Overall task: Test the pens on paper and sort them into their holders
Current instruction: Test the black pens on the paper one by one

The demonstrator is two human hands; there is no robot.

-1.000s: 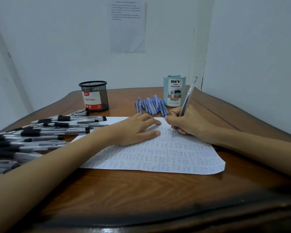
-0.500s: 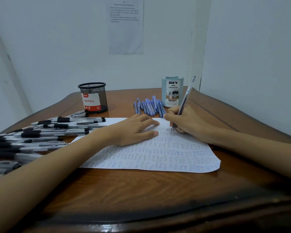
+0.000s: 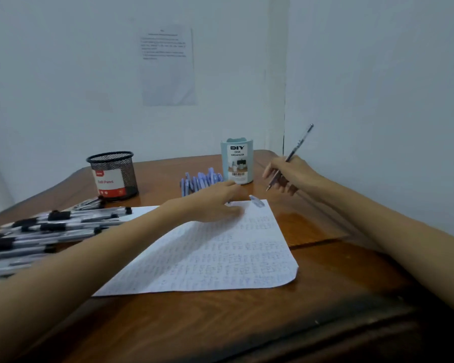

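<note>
My right hand (image 3: 290,174) grips a clear pen (image 3: 298,149) and holds it tilted in the air, tip down, to the right of the light blue desk organizer (image 3: 237,161). My left hand (image 3: 215,203) lies with relaxed fingers on the far edge of the scribbled paper (image 3: 220,255), its fingertips just left of a pale blue pen cap (image 3: 257,200) on the sheet's far right corner. A bunch of blue pens (image 3: 199,180) lies behind my left hand. The black mesh holder (image 3: 113,174) stands at the back left.
Several black-capped pens (image 3: 45,229) lie in a heap on the left of the wooden table (image 3: 247,323), partly on the paper's far left corner. Walls close the table in behind and on the right. A printed sheet (image 3: 168,66) hangs on the back wall.
My right hand has lifted the pen off the paper and moved it right and back. My left hand has slid toward the sheet's far right corner. The camera has turned.
</note>
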